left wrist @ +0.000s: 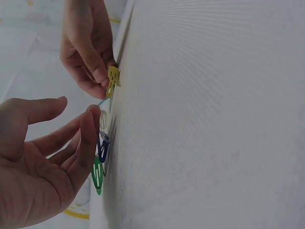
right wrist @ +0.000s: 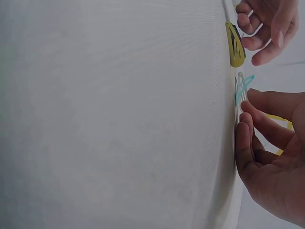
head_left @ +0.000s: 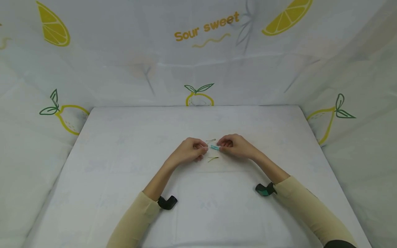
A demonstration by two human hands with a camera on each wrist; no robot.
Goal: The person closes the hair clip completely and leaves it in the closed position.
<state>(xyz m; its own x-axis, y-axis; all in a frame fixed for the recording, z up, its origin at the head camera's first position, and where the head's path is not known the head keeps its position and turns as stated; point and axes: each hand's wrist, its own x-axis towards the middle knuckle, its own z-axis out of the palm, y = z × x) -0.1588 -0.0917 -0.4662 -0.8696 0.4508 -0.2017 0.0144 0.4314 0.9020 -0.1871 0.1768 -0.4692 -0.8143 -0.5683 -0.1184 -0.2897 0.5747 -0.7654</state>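
A turquoise snap hair clip (head_left: pixel 215 147) stands out from the fingertips of my right hand (head_left: pixel 236 146), which pinches one end of it. In the right wrist view the turquoise clip (right wrist: pixel 245 87) is tilted up off the white cloth. My left hand (head_left: pixel 193 150) is just left of the clip, thumb apart from the fingers and nothing visible in its grasp. A yellow clip (left wrist: pixel 113 78), a dark blue clip (left wrist: pixel 102 149) and a green clip (left wrist: pixel 97 174) show beyond the left fingertips in the left wrist view. Farther back lies a pale clip (head_left: pixel 211 140).
The table (head_left: pixel 124 179) is covered in white cloth. A white curtain (head_left: pixel 124 41) printed with lemons and lettering hangs behind and at both sides. Black wrist devices (head_left: pixel 167 203) sit at the sleeve cuffs (head_left: pixel 149 203).
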